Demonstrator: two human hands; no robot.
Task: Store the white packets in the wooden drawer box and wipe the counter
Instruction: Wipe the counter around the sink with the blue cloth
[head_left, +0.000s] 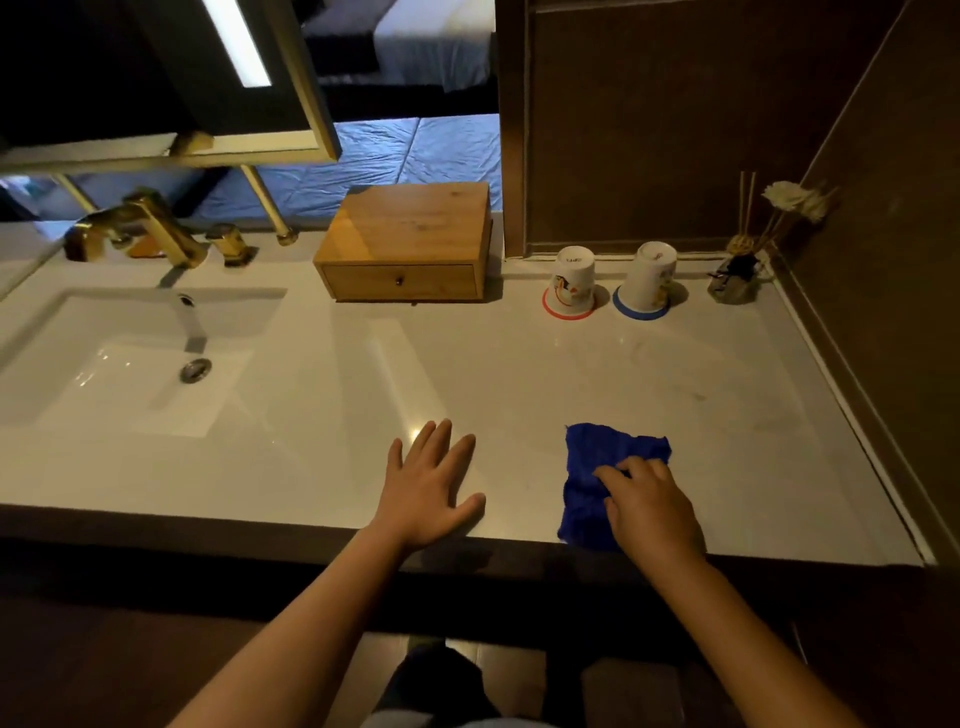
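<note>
A wooden drawer box (405, 241) stands at the back of the white counter (519, 374), its single drawer closed. No white packets show anywhere. A blue cloth (597, 467) lies crumpled near the counter's front edge on the right. My right hand (652, 506) rests on the cloth's near right part, fingers curled and pressing down on it. Left of the cloth, my left hand (428, 488) lies flat on the counter near the front edge, fingers spread, holding nothing.
A sink (130, 358) with a gold faucet (140, 228) fills the left side. Two upturned paper cups (571, 283) (649, 280) and a reed diffuser (740, 270) stand along the back right. A dark wall borders the counter on the right.
</note>
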